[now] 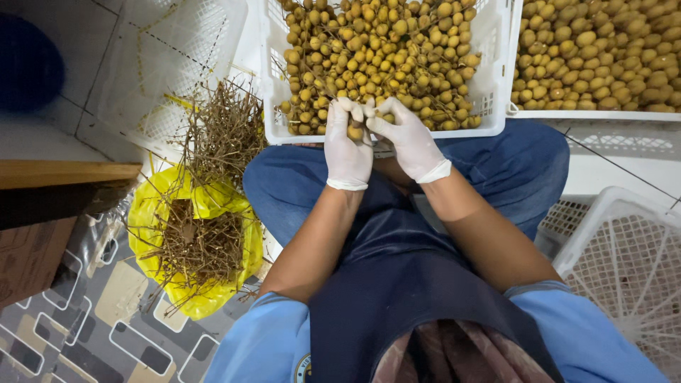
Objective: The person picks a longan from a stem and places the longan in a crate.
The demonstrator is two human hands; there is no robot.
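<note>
Both my hands wear white gloves and meet at the near rim of a white plastic crate that rests on my lap. It is full of small yellow-brown round fruits on thin brown stems. My left hand pinches one fruit between its fingers. My right hand grips the stem of the same cluster right beside it, fingertips touching the left hand.
A second white crate at the right holds loose stemless fruits. At my left a yellow plastic bag overflows with bare stems. Empty white crates stand at the upper left and lower right. A wooden board juts in from the left.
</note>
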